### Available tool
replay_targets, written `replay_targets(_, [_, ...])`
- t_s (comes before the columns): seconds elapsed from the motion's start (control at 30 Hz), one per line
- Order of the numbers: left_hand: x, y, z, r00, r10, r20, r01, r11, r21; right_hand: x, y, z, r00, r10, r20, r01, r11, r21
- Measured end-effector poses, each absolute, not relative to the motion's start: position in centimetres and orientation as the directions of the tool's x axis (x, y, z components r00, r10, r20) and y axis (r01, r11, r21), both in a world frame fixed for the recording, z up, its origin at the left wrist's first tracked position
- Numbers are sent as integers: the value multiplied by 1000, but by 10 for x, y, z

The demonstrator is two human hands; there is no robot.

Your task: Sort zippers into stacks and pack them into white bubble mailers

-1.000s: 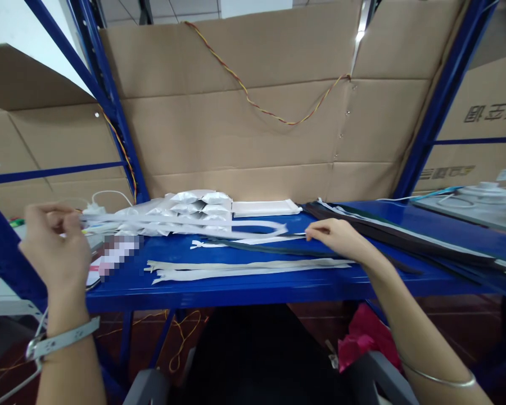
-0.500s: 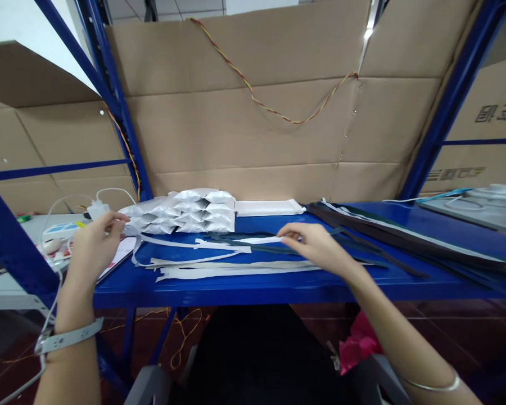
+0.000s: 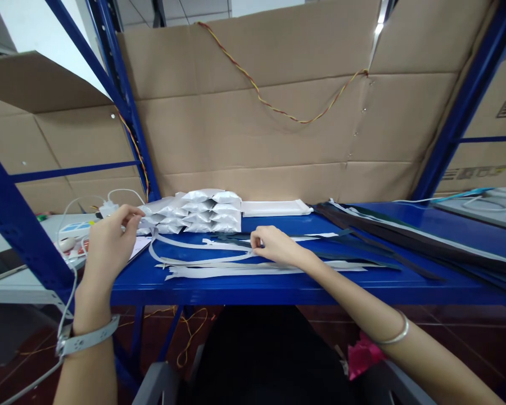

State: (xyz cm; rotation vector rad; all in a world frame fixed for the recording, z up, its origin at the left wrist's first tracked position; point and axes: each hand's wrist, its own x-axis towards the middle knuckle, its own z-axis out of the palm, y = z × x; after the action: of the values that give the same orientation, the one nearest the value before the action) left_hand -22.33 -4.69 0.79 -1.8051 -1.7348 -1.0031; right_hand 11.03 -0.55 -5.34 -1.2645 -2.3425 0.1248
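Your one view looks from your head, above and behind your fingers [image 3: 259, 231], forward and down, near enough to include both forearms [image 3: 349, 295], facing the cardboard [image 3: 236, 138] beyond them.

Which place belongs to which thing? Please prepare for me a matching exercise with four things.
1. Curved white strip
2. Silvery packets
3. Twisted cord
4. Pink cloth

A. Hanging across the cardboard
B. Lower than the blue table
C. Running from near the left hand to the right hand
D. Stacked against the wall side

Pairs: 1-C, 2-D, 3-A, 4-B
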Motion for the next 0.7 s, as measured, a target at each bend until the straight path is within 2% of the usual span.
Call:
replay_targets(0.07, [-228, -48, 6, -90, 646, 758, 990, -23, 138, 120, -11, -47, -456, 802, 385, 729, 585, -355])
replay_targets(0.2, [-222, -54, 4, -154, 522, 839, 988, 79, 132, 146, -32, -36, -327, 830, 451, 501, 557, -662])
replay_targets(0.27, [-204, -56, 6, -103, 467, 878, 993, -8, 121, 156, -46, -35, -246, 855, 457, 386, 519, -762])
replay_targets(0.33, [-175, -59, 6, -5, 512, 859, 969, -211, 131, 161, -60, -35, -195, 868, 457, 322, 497, -806])
replay_targets(0.4, [-138, -64, 3, 171, 641, 749, 838, -494, 231, 161, -72, -37, -186, 873, 451, 269, 487, -831])
replay_targets(0.47, [-101, -72, -4, 412, 715, 564, 667, -659, 348, 159, -82, -37, -213, 877, 430, 215, 472, -855])
replay_targets(0.57, [-62, -83, -17, 509, 696, 506, 548, -715, 433, 152, -90, -36, -260, 885, 385, 160, 433, -887])
replay_targets(0.7, [-47, -86, -27, 496, 685, 533, 515, -727, 454, 144, -93, -35, -277, 887, 370, 106, 411, -906])
